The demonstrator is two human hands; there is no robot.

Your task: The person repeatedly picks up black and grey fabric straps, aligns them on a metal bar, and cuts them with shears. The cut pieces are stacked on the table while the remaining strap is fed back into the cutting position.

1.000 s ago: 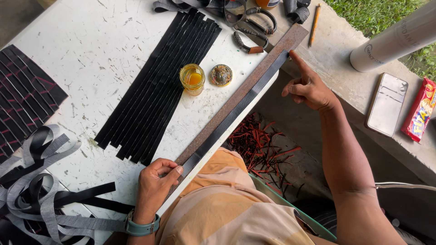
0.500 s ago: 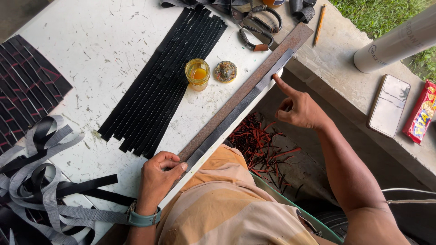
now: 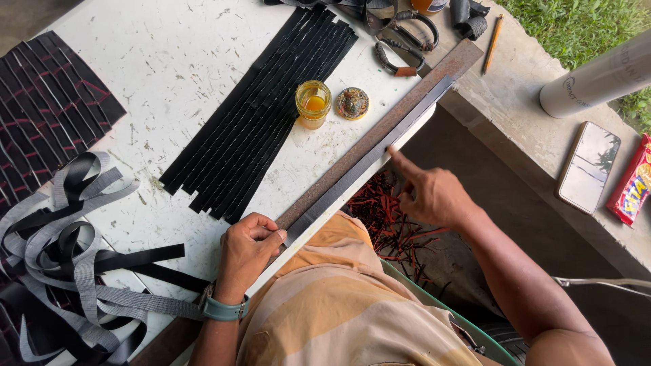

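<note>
A long rusty metal bar (image 3: 400,112) lies along the near edge of the white table (image 3: 169,61), running from beside the person's lap up toward the far right corner. A dark strap (image 3: 369,163) lies flat against the bar on its outer side, following the table edge over most of its length.

The left hand (image 3: 247,247) sits at the near end of the bar. Its fingers (image 3: 261,227) are curled down and closed on the end of bar and strap, thumb beside them, pinning both to the table. A grey-green watch (image 3: 220,308) is on that wrist.

The right hand (image 3: 434,196) is held off the table edge, about midway along the strap. Its forefinger (image 3: 403,163) is stretched out, the tip touching the strap's outer edge; the other fingers are loosely bent and grip nothing.

Just beyond the bar, on the table, stand a small glass jar (image 3: 313,102) with amber liquid and a round lid (image 3: 352,103) beside it. A row of black strips (image 3: 264,115) lies side by side, parallel to the bar. Loose grey webbing (image 3: 68,237) is heaped at the near left. A pencil (image 3: 492,44), a phone (image 3: 587,177) and a white tube (image 3: 600,78) lie on the concrete ledge (image 3: 515,115) to the right.
</note>
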